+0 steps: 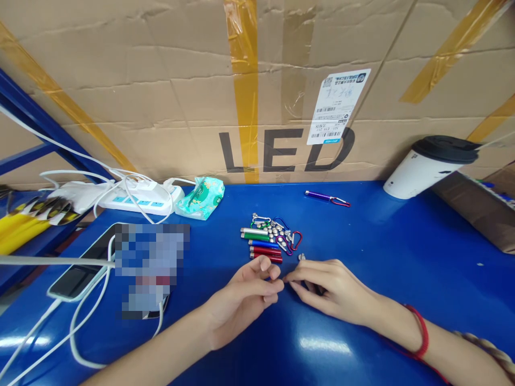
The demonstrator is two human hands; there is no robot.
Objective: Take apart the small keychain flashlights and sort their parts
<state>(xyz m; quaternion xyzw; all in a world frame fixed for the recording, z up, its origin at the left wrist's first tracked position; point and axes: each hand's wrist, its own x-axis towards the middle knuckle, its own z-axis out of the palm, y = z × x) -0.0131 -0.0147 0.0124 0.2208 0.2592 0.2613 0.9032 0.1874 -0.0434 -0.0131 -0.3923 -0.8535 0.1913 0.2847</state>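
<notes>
My left hand (247, 292) is curled, palm turned inward, with thumb and fingers drawn together. My right hand (332, 287) is closed in a pinch, its fingertips meeting the left thumb and fingers. Whatever lies between the fingertips is too small or hidden to make out. Just beyond the hands is a row of small metal tubes: a silver tube (254, 231), a green tube (255, 236), a blue tube (263, 244) and red tubes (265, 251). Beside them lie small silver round pieces (276, 231) and coloured carabiner clips (296, 240). One small silver piece (301, 257) sits near my right fingers.
Farther back lies a purple tube with a red clip (319, 195). A paper cup (422, 169) with black lid leans at the right. At left are a power strip (137, 201), a tissue pack (201, 198), a phone (86, 268) and white cables. A cardboard box (181, 107) stands behind.
</notes>
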